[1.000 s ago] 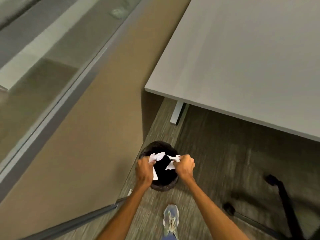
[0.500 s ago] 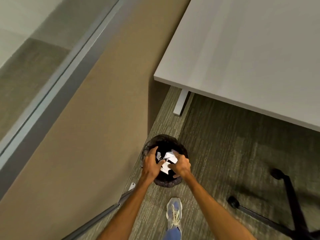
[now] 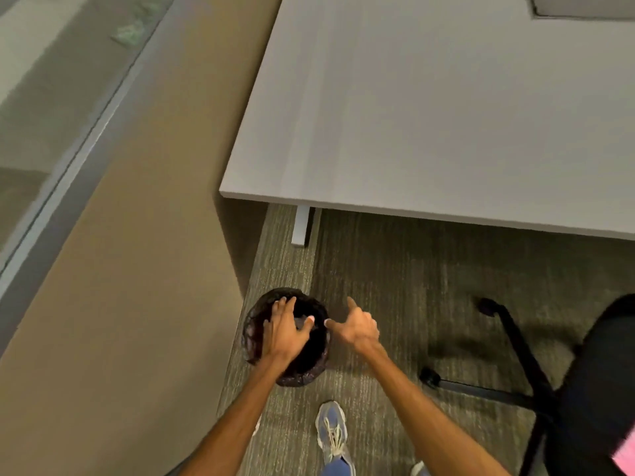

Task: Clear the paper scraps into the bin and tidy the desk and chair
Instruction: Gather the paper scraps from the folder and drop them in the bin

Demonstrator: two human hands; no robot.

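Observation:
A round black mesh bin [image 3: 251,333] stands on the carpet below the desk's near left corner. My left hand [image 3: 285,329] hovers over the bin's mouth with fingers spread and nothing in it. My right hand [image 3: 357,326] is just right of the bin's rim, fingers apart and empty. No paper scraps show in my hands; the bin's inside is dark and partly hidden by my left hand. The grey desk [image 3: 446,115] fills the upper right. A black office chair [image 3: 591,389] stands at the right edge.
A tan partition wall [image 3: 137,269] runs along the left, close to the bin, with glass beyond it. A white desk leg [image 3: 301,225] stands behind the bin. The chair's wheeled base [image 3: 508,369] spreads over the carpet. My shoe [image 3: 331,431] is just below the bin.
The white paper scraps held over the bin have left my hands and are out of sight. Both hands have opened, and the right one has moved off to the bin's right.

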